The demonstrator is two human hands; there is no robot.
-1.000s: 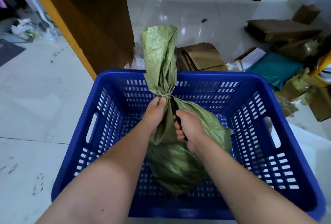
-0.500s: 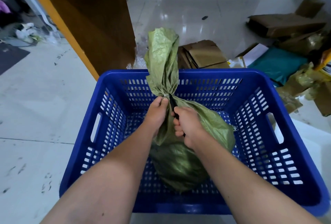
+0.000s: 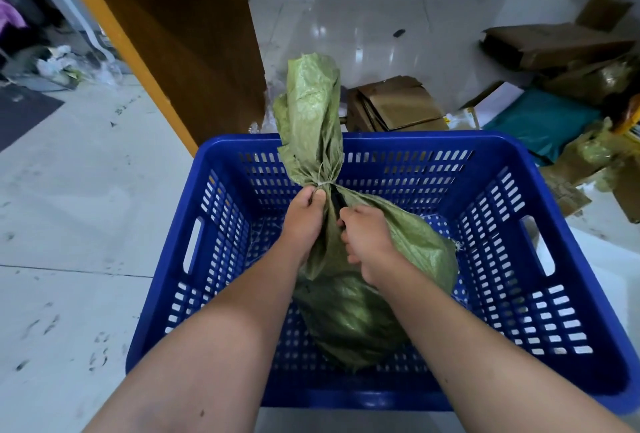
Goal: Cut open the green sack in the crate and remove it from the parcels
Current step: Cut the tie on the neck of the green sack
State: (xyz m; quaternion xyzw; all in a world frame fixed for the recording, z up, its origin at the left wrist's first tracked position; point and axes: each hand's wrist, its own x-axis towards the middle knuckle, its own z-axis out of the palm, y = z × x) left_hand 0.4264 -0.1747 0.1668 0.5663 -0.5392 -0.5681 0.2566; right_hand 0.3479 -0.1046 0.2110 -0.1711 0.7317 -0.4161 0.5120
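A green woven sack [image 3: 412, 242] stands in the blue slotted plastic crate [image 3: 512, 211], its neck tied with pale string [image 3: 323, 183] and its loose top [image 3: 311, 114] sticking up above the crate's far rim. My left hand [image 3: 304, 221] grips the sack's neck just below the tie. My right hand [image 3: 367, 242] is closed on a dark-handled cutting tool [image 3: 337, 202] whose tip points up at the tie. The blade is mostly hidden between my hands and the sack. The parcels inside do not show.
The crate sits on a pale tiled floor. A brown wooden panel with an orange edge [image 3: 166, 51] stands behind it to the left. Flattened cardboard boxes [image 3: 394, 107], a teal bag [image 3: 540, 124] and more packaging litter lie to the back right.
My right hand has slid the dark tool upward along the neck, closer to the string tie. My left hand keeps its grip below the tie. The view has shifted slightly.
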